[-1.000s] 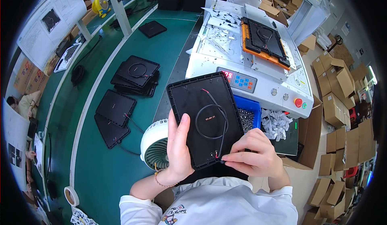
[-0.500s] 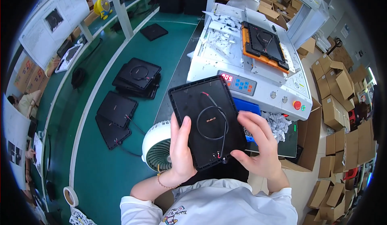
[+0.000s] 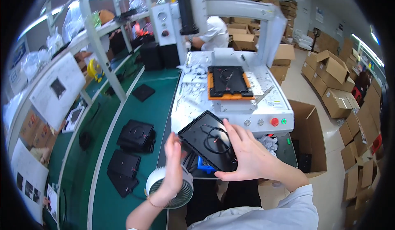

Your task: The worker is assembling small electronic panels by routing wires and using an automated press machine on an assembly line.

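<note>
My right hand (image 3: pixel 252 154) grips a black rectangular housing (image 3: pixel 202 136) by its right side, fingers at the upper edge and thumb below. The housing is tilted, and a thin black cable (image 3: pixel 210 145) lies coiled on its face. Beside the housing's left corner is my left hand (image 3: pixel 173 166), fingers stretched upward; whether it touches the edge I cannot tell. Just beyond stands a white bench machine (image 3: pixel 193 116) with an orange fixture (image 3: pixel 230 97) carrying another black housing (image 3: pixel 227 79).
A white fan (image 3: pixel 187 191) stands below my left hand. Several black housings (image 3: pixel 133 135) lie stacked on the green bench (image 3: pixel 98 180). A blue bin (image 3: pixel 204 165) shows under the held housing. An open cardboard box (image 3: pixel 317 147) stands right of the machine, with more cartons (image 3: pixel 335 102) beyond.
The view has risen toward the machine. The held housing has tilted and now sits mainly in my right hand, while my left hand has come off its face to the left edge.
</note>
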